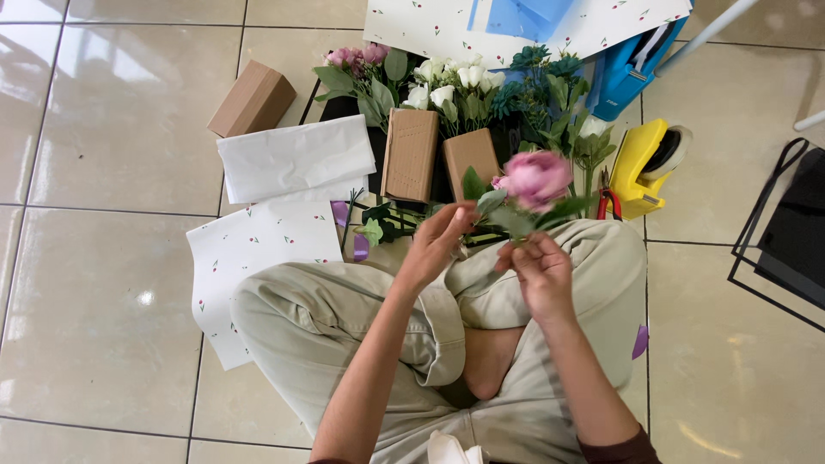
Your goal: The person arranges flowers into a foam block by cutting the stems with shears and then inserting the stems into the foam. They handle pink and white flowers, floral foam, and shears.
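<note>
Pink artificial peony on a green leafy stem [534, 179], head view: held above the crossed legs, right hand [541, 273] pinching the stem, left hand [436, 241] fingers closed on its leaves. Behind: brown cardboard boxes [411, 155], white tissue sheet [296, 159], yellow tape dispenser [646, 165].

- pink flower [534, 179]: artificial peony-type bloom, full round head, facing up toward camera, at 12 o'clock of the lap
- its green leaves [507, 215]: spread at 6 to 9 o'clock under the bloom, one upright leaf at 9 o'clock
- stem: mostly hidden by fingers, held above the knees, off the floor
</note>
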